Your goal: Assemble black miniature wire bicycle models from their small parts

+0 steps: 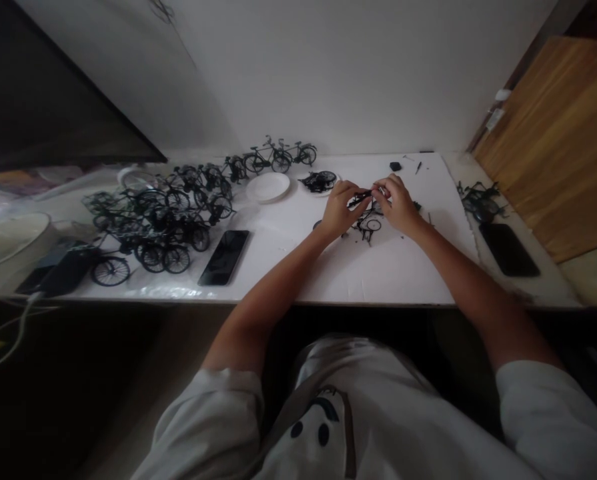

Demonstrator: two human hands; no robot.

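Note:
Both hands meet above the right half of the white board point(288, 250). My left hand point(339, 208) is closed, its fingers pinching a small dark part point(361, 197) of a model bicycle. At the other end of that part, the fingertips of my right hand point(397, 202) are pressed together on it; its exact shape is too small to tell. Beneath the hands lie loose black bicycle pieces, among them a small wheel point(373, 225). Just behind my left hand, a white plate holds more black bicycle parts point(319, 181).
Many black model bicycles point(163, 213) crowd the left side. A white plate point(268, 188) stands near the back, a phone point(224, 258) near the front edge. At right are another dark phone-like slab point(509, 249), green-black parts point(481, 199) and a wooden panel point(553, 140).

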